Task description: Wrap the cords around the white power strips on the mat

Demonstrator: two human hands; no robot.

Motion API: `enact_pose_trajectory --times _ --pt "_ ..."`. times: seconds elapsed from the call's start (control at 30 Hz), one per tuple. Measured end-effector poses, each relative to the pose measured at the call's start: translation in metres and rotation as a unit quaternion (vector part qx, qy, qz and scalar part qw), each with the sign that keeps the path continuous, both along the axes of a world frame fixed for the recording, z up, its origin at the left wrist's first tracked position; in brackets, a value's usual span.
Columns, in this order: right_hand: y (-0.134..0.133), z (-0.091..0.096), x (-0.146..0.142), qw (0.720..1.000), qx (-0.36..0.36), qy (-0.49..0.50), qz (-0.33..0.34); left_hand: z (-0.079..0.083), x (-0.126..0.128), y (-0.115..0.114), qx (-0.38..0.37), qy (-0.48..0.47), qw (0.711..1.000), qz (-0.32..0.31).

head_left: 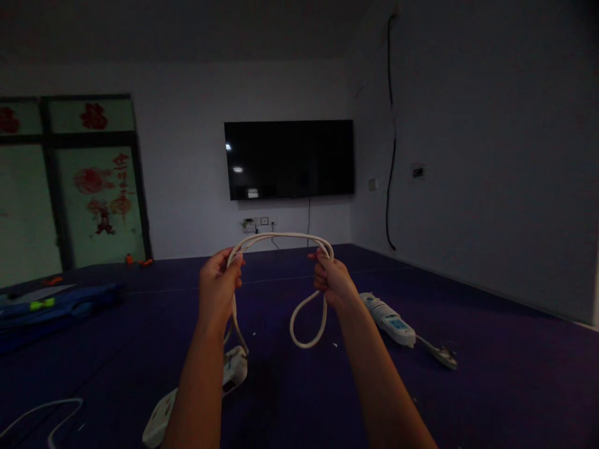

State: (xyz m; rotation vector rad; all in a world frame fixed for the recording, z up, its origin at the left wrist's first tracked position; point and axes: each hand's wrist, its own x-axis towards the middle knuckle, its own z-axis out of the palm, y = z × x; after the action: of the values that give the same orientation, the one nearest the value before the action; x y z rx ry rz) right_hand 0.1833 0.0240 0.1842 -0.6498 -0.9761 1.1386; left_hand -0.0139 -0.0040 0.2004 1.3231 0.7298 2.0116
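Observation:
A white power cord point(281, 235) arches between my two raised hands in a few loose strands. My left hand point(219, 277) is closed around its left side, thumb pressed on the strands. On the other side my right hand point(333, 276) grips the cord too, and a loop of it hangs below the fist. From my left hand the cord runs down to a white power strip point(234, 369) on the purple floor, partly hidden behind my left forearm. To the right lies a second white power strip point(397, 328) with its cord wound around it and its plug end stretched out.
Blue fabric point(88, 299) lies on the floor at left, and a thin white cable point(51, 405) curls at the lower left. A television point(290, 159) hangs on the far wall above sockets. A black cable point(389, 187) dangles down the right wall. Small orange objects point(146, 262) sit near the door.

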Motion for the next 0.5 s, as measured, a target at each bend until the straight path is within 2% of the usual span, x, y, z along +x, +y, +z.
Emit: enact_pose_trajectory --times 0.2,0.33,0.5 --pt "-0.017 0.013 0.002 0.987 -0.038 0.088 0.127 0.000 0.010 -0.004 -0.035 -0.001 0.996 -0.079" --pt "-0.017 0.013 -0.005 0.971 -0.077 0.128 0.185 0.001 0.013 -0.004 -0.017 -0.048 0.995 -0.087" --pt "-0.008 0.005 -0.030 0.946 -0.127 0.160 0.253 0.002 0.021 -0.002 0.026 -0.117 0.990 -0.074"
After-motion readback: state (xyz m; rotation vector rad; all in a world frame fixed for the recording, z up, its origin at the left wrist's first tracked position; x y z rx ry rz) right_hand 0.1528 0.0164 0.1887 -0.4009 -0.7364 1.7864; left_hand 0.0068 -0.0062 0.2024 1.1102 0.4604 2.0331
